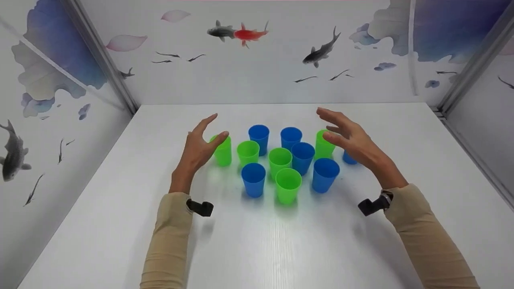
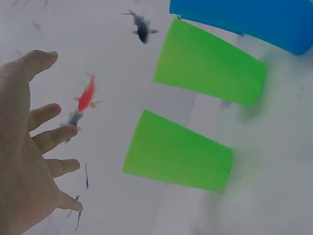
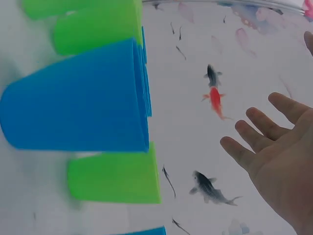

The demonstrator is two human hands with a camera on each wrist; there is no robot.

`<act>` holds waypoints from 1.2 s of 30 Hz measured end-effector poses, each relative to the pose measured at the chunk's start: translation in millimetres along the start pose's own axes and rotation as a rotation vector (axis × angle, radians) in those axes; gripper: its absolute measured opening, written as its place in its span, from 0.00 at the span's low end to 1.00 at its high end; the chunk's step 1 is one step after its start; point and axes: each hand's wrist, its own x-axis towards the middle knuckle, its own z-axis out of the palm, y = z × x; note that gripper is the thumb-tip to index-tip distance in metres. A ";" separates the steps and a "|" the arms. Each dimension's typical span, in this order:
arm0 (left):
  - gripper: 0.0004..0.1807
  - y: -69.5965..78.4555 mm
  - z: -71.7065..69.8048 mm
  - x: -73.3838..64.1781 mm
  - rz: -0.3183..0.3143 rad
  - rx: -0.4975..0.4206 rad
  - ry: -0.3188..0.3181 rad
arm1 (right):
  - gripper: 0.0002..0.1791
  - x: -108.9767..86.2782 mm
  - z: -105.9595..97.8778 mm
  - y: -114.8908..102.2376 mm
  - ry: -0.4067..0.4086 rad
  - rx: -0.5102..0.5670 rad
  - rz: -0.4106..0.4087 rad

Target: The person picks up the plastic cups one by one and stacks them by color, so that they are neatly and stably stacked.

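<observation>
I'm hovering my left grip and right grip, both released and empty, over the counter. Green cups and blue cups are standing mostly between them, none visibly stacked; I'm judging the handling as probably all left to do.

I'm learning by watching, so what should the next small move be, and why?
Probably to lower the left hand to the leftmost green cup and grip it: the hand is open and holds nothing, in the head view it overlaps that cup's rim, and the cup stands upright at the group's left end.
</observation>
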 end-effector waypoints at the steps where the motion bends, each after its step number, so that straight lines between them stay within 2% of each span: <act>1: 0.39 -1.5 1.3 -1.3 -0.005 -0.016 0.012 | 0.37 -0.8 3.9 -1.6 0.006 0.023 -0.015; 10: 0.41 -13.9 12.2 -8.2 -0.036 -0.144 0.058 | 0.40 -10.0 31.7 -13.8 -0.024 0.104 -0.095; 14: 0.42 -21.7 17.7 -12.8 -0.061 -0.162 0.054 | 0.41 -14.2 42.7 -14.6 -0.027 0.155 -0.105; 19: 0.45 -25.4 25.2 -13.3 -0.057 -0.160 0.051 | 0.40 -17.7 52.4 -11.5 -0.034 0.209 -0.087; 24: 0.47 -26.0 28.0 -11.9 -0.051 -0.172 0.063 | 0.40 -17.2 62.6 -7.1 -0.067 0.209 -0.063; 29: 0.48 -27.1 29.5 -11.4 -0.076 -0.186 0.076 | 0.41 -16.3 70.6 -3.1 -0.086 0.202 -0.039; 36: 0.50 -31.0 35.8 -9.9 -0.119 -0.206 0.037 | 0.42 -18.6 76.5 1.5 -0.132 0.219 -0.012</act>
